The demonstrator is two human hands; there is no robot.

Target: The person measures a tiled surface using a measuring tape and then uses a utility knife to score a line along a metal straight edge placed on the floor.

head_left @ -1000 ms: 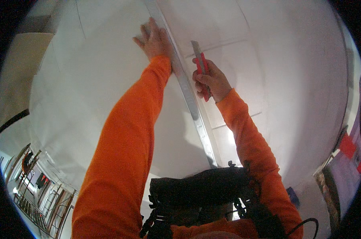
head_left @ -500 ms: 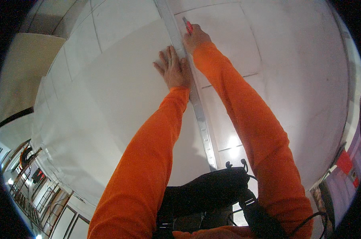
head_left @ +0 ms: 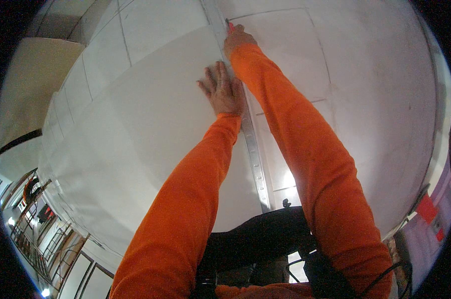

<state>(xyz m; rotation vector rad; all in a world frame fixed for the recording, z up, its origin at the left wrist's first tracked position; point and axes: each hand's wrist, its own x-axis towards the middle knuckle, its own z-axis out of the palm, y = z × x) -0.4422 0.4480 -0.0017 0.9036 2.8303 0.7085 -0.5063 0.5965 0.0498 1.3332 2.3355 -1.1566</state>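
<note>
My left hand (head_left: 222, 94) lies flat with fingers spread on a large white sheet (head_left: 155, 114). Its thumb side rests against a long metal straightedge (head_left: 255, 164) that runs away from me across the surface. Farther out, on the right of the straightedge, my right hand (head_left: 239, 40) is closed around a red utility knife (head_left: 230, 27). The knife's front end is beside the straightedge's right edge; the blade itself is too small to make out. Part of the straightedge is hidden by my left hand and wrist.
Dark pencil-like lines (head_left: 321, 50) mark the pale surface (head_left: 375, 99) on the right. A black bag-like item (head_left: 260, 231) sits close to my body. Metal railings (head_left: 28, 244) appear at the lower left, a red cloth (head_left: 427, 208) at the right edge.
My right hand has brought the knife left, up to the straightedge; before, it was held a little away. My left hand stays flat beside it. The view has shifted slightly.
</note>
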